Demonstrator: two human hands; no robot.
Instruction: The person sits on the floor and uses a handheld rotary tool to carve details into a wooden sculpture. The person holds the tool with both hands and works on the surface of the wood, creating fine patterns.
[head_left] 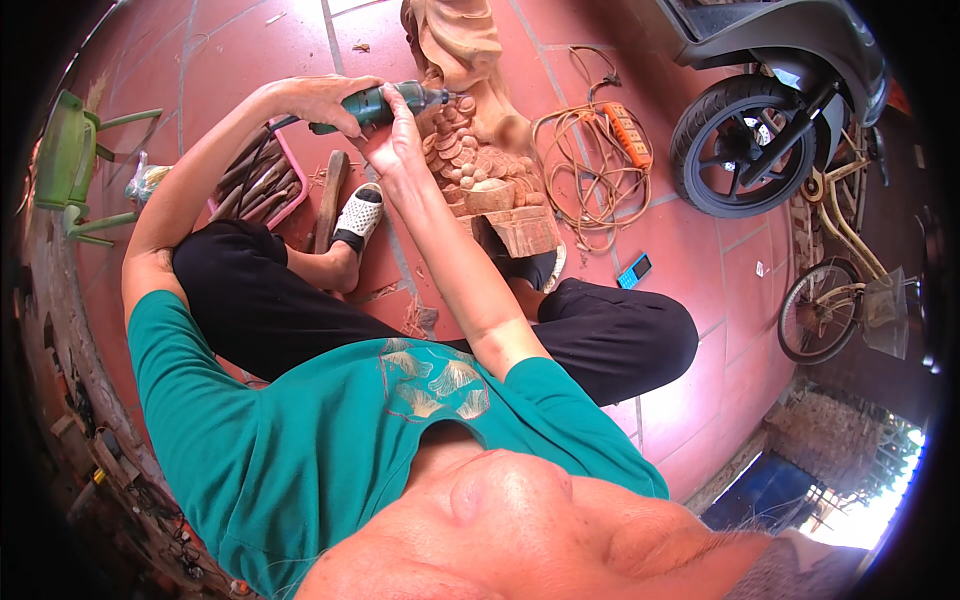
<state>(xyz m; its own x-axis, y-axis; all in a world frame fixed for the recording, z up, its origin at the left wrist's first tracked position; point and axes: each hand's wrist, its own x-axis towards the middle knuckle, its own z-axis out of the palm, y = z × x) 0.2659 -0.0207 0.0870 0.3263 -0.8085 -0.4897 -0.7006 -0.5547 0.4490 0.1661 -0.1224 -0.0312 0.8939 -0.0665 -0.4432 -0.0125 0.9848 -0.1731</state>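
Observation:
Both my hands are on a dark green die grinder (367,109), held roughly level with its metal nose pointing right. My left hand (325,100) wraps its rear part, and my right hand (393,142) grips it nearer the nose. The tip meets or nearly meets a carved wooden figure (460,45); exact contact is too small to make out. Carved drapery forms the figure's upper part, with a heap of round coin shapes (465,150) below. Its wooden base (528,232) lies between my feet.
Right of the carving lie a coiled orange cord, an orange power strip (627,135) and a blue phone (634,270). A pink basket (290,175) of carving tools and a wooden mallet-like piece (331,200) are left. A green chair (68,155), motorbike wheel (742,145) and bicycle (822,308) stand around.

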